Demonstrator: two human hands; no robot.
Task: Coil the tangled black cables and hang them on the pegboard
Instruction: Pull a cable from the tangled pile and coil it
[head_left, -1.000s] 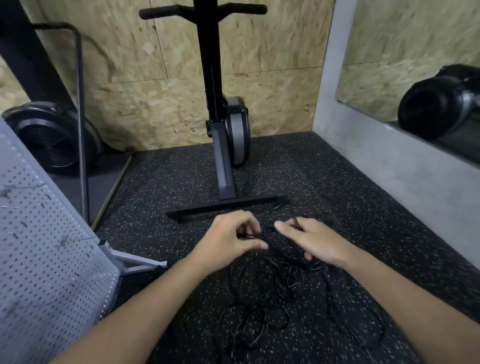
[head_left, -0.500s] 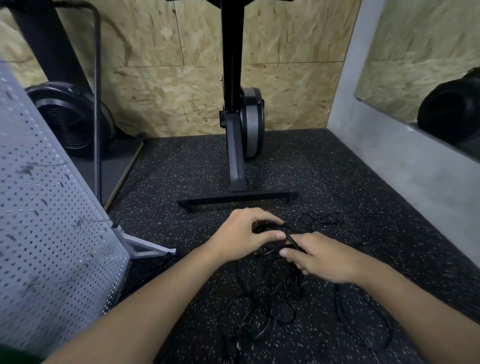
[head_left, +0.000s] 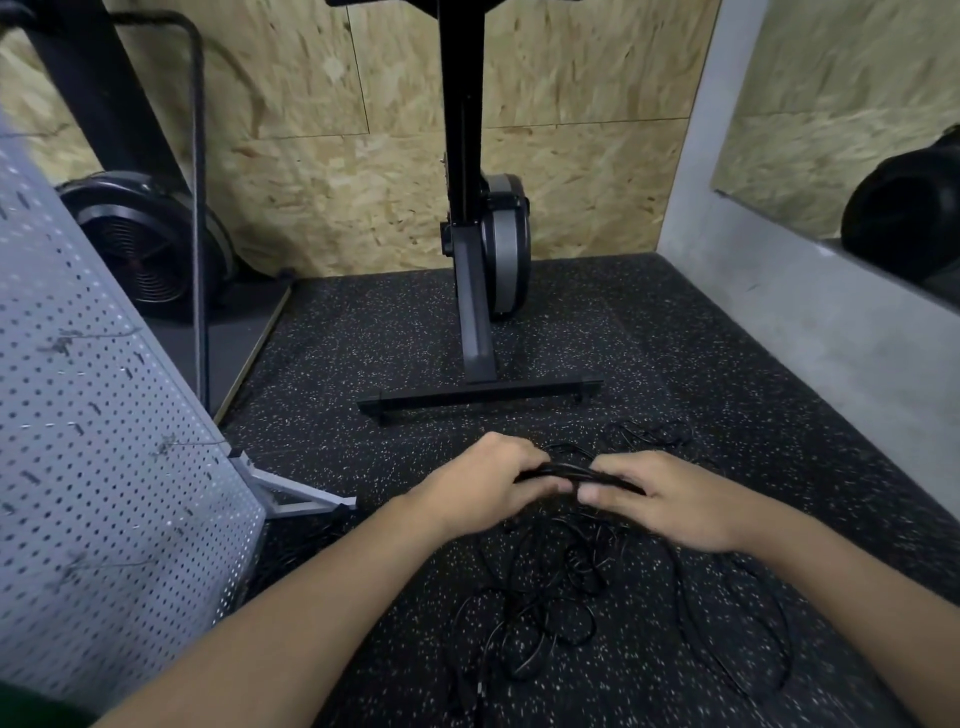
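A tangle of thin black cables (head_left: 561, 587) lies on the speckled black rubber floor in front of me. My left hand (head_left: 483, 486) and my right hand (head_left: 670, 499) meet just above it, and both grip a gathered bundle of cable strands (head_left: 566, 472) that runs between them. Loose loops trail down from the bundle to the floor and out to the right. Another small clump of black cable (head_left: 649, 431) lies beyond my right hand. The grey pegboard (head_left: 104, 467) leans on its stand at the left, with a few wire hooks on it.
A black exercise machine's upright and floor bar (head_left: 480, 395) stand just beyond my hands. The pegboard's grey foot (head_left: 296, 493) juts out on the floor at left. A fan-wheel machine (head_left: 145, 244) sits back left. A grey wall with a mirror runs along the right.
My hands have drawn together and now hold a thicker bundle of strands between them. The view has shifted closer and slightly left.
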